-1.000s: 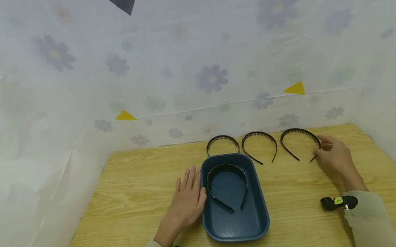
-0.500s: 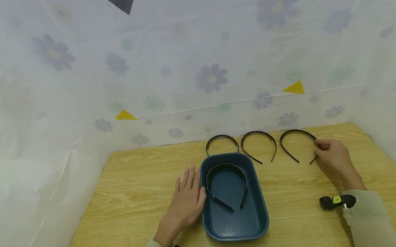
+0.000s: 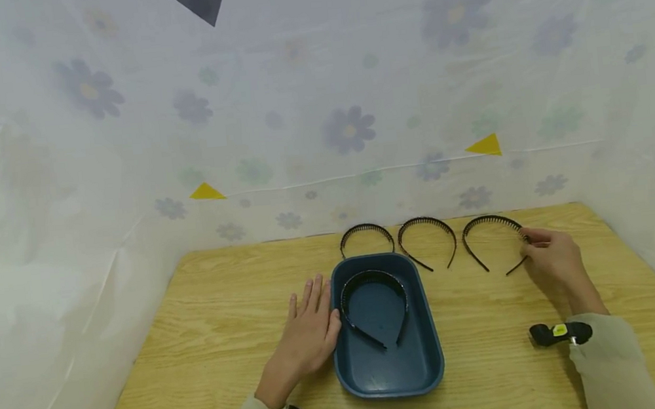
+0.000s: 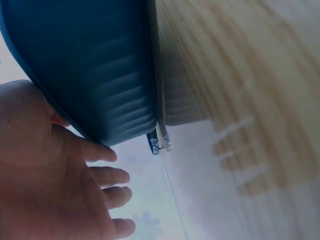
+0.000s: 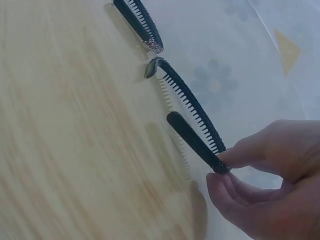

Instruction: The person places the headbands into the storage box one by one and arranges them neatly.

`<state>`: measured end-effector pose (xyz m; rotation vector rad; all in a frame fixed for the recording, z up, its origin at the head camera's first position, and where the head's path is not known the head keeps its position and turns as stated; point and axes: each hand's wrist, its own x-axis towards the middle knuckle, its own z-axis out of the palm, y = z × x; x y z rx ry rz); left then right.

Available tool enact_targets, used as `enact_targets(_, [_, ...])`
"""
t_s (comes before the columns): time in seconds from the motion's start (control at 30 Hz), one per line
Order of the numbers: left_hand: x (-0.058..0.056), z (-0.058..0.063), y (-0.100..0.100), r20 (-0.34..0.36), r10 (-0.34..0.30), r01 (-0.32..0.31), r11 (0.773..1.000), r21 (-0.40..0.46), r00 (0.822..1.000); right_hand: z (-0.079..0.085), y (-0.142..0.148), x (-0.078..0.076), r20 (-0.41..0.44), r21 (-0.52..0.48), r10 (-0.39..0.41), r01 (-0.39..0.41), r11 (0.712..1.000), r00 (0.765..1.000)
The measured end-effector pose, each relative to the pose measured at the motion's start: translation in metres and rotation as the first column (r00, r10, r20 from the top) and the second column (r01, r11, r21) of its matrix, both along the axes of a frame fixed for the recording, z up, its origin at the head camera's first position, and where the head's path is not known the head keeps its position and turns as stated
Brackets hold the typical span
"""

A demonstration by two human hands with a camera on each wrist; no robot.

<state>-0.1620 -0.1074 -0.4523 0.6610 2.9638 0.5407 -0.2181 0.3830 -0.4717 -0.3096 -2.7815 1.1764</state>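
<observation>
My right hand [image 3: 554, 258] pinches the right side of a black toothed headband [image 3: 490, 219] at the back right of the table. In the right wrist view, thumb and fingers close on that headband [image 5: 192, 102] near one end. My left hand [image 3: 307, 338] lies with fingers extended along the left side of a dark blue tray [image 3: 393, 389]; in the left wrist view its fingers touch the tray wall [image 4: 95, 75]. Inside the tray rests another black headband [image 3: 372, 275], its ends toward me.
Two more black headbands stand in the back row: a middle headband [image 3: 426, 220] and a left headband [image 3: 365, 227], whose lower part the tray hides. The wooden table [image 3: 207, 308] meets a flower-patterned white curtain [image 3: 274, 137] at its back edge.
The headband in my right hand has turned slightly, its free ends shifting a little left and toward me. My left hand and the tray stay in place.
</observation>
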Motion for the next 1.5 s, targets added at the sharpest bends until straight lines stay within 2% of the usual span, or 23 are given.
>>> enact_targets(0.2, [0.000, 0.000, 0.001, 0.000, 0.002, -0.002, 1.000, 0.001, 1.000, 0.003, -0.001, 0.002, -0.054, -0.024, -0.022, 0.021, 0.999, 0.998])
enact_targets(0.67, [0.000, 0.000, 0.001, -0.017, 0.003, -0.003, 1.000, -0.003, 1.000, 0.009, -0.003, 0.006, -0.047, -0.054, -0.034, 0.032, 0.998, 0.998])
enact_targets(0.93, [0.001, 0.001, 0.001, -0.029, -0.005, 0.004, 1.000, -0.016, 1.000, 0.006, -0.001, 0.004, -0.117, -0.038, -0.082, 0.078, 0.996, 0.990])
enact_targets(1.23, [0.002, 0.001, 0.001, -0.040, -0.009, 0.008, 1.000, -0.012, 0.999, 0.008, -0.003, 0.005, -0.089, -0.060, -0.080, 0.075, 0.995, 0.993])
enact_targets(1.5, [0.002, 0.001, 0.001, -0.037, -0.014, 0.013, 1.000, -0.010, 0.999, 0.011, -0.007, 0.008, -0.125, -0.163, -0.068, 0.047, 0.986, 0.990])
